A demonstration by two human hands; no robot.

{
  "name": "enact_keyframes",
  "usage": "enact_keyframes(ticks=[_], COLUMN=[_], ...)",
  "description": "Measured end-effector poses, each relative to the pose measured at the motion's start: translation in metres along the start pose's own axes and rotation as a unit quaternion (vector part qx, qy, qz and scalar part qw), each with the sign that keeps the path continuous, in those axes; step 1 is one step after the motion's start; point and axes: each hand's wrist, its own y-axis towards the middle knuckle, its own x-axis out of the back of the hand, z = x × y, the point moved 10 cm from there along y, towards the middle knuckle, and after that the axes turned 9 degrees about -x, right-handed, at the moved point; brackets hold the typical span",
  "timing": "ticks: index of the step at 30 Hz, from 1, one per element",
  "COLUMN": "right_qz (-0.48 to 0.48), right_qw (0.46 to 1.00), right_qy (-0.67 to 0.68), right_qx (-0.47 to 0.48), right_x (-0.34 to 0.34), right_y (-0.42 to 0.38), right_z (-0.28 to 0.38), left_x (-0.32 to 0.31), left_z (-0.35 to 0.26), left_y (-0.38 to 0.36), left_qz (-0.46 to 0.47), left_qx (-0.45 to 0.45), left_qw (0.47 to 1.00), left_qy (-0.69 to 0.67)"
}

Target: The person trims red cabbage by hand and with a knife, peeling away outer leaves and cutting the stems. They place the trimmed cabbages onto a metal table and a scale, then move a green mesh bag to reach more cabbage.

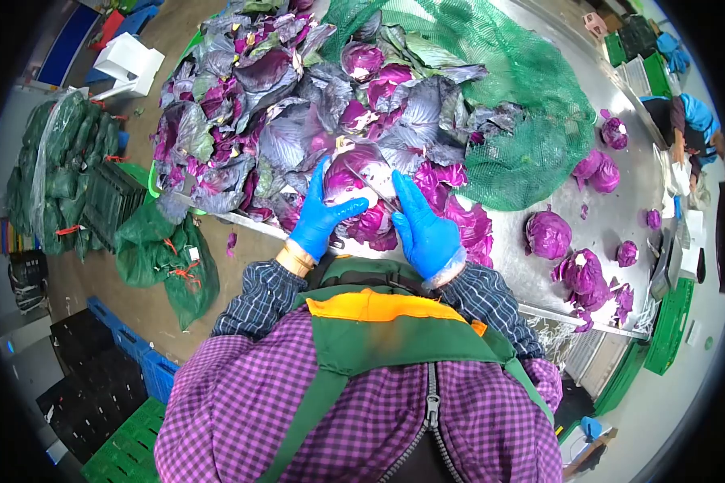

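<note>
A red cabbage head (361,179) sits at the near edge of a steel table (612,211), and both my hands in blue gloves clasp it. My left hand (321,216) presses its left side with fingers spread upward. My right hand (423,227) cups its right side. Loose purple leaves lie around and under it.
A big heap of purple outer leaves (282,97) fills the table beyond. A green net sack (507,121) lies to the right. Trimmed cabbages (548,235) rest further right. Another person (689,129) works at the far end. Filled green sacks (169,258) and crates (121,362) stand on the floor left.
</note>
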Motion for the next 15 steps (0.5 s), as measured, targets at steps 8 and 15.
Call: enact_keyframes(ticks=[8, 15], right_qz=[-0.069, -0.011], right_qw=[0.995, 0.854], right_qy=[0.022, 0.345], right_qx=[-0.062, -0.389], right_x=[-0.005, -0.036], right_y=[0.018, 0.03], right_z=[-0.013, -0.159], left_x=[-0.005, -0.007], left_z=[-0.001, -0.006], left_y=[-0.003, -0.011], left_qz=[-0.016, 0.059], left_qx=[-0.104, -0.068], left_qw=[0.986, 0.996], left_qy=[0.129, -0.001])
